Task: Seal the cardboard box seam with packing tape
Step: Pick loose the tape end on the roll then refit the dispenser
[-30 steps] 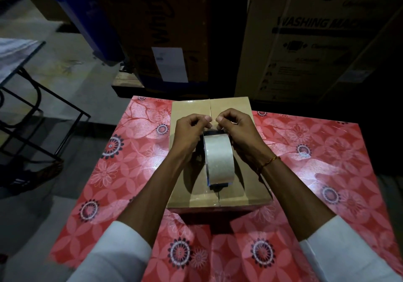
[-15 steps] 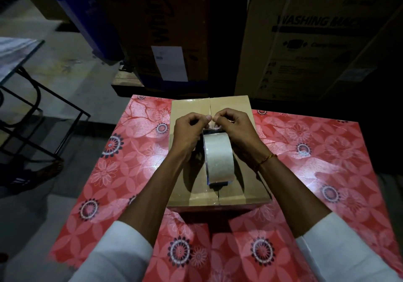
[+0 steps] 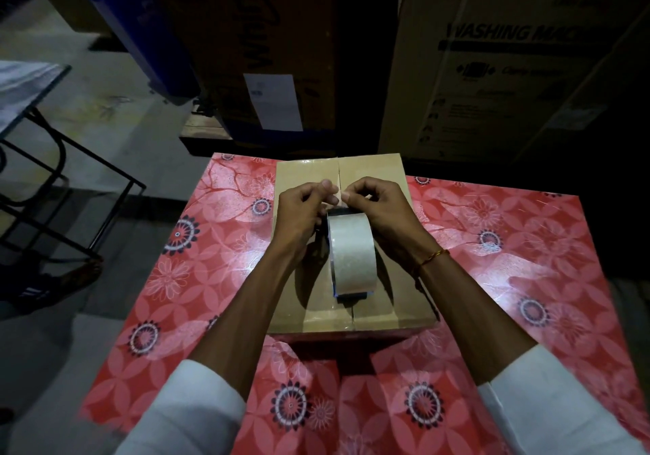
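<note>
A small brown cardboard box (image 3: 306,173) lies flat on the table, its centre seam (image 3: 338,173) running away from me. A roll of clear packing tape (image 3: 351,254) stands on edge on the box, over the seam. My left hand (image 3: 302,215) and my right hand (image 3: 380,208) flank the roll's far end. Both pinch the loose tape end (image 3: 337,197) between thumb and fingertips, just above the seam. The roll hides the middle stretch of the seam.
The table wears a red floral cloth (image 3: 510,261). Large appliance cartons (image 3: 510,60) stand close behind it. A blue bin (image 3: 133,25) leans at the back left, and a black metal frame (image 3: 52,180) stands on the floor to the left.
Both hands have shifted slightly away from me, and the pinched tape end has come a little further off the roll. The roll and box stay put.
</note>
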`<state>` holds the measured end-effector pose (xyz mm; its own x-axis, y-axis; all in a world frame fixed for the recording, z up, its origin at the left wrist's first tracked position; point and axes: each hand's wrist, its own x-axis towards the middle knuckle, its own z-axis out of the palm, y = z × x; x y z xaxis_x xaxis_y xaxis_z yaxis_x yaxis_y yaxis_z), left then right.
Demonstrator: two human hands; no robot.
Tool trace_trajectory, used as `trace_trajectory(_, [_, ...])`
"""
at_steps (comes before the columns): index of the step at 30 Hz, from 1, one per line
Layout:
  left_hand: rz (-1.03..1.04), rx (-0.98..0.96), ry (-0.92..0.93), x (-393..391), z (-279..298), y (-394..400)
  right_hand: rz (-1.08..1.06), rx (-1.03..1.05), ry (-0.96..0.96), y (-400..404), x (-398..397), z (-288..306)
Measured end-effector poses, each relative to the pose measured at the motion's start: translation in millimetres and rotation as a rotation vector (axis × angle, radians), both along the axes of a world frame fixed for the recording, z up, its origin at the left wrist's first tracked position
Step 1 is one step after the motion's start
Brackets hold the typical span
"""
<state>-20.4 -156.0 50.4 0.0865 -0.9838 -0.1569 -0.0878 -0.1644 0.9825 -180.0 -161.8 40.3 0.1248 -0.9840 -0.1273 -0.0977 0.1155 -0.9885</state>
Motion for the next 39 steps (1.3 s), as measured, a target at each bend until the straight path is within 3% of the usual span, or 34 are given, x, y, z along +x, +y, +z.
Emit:
trace_trajectory(3, [-0.112,0.032,0.045,9.4,0.1,-0.1,-0.009,0.005,-0.012,-0.3,-1.1,-0.5])
trace_trajectory(7, [-0.257,0.045,-0.109,13.2,-4.0,-0.5,-0.033,0.035,-0.042,-1.3,-3.2,2.3])
trace_trajectory(15, [-0.227,0.039,-0.119,15.9,-7.8,-1.4,-0.036,0.039,-0.029,-1.2,-6.9,2.1])
trace_trajectory(21, [-0.227,0.003,-0.13,12.7,-9.9,-0.5,0.037,0.086,-0.133,3.2,-11.2,4.5])
trace_trajectory(30, [-0.186,-0.023,-0.104,14.0,-11.4,0.7,-0.058,0.109,-0.109,-1.2,-12.3,5.7])
trace_trajectory(39, [-0.168,-0.046,-0.209,9.3,-9.4,1.7,-0.193,0.031,-0.055,15.9,-13.6,0.9])
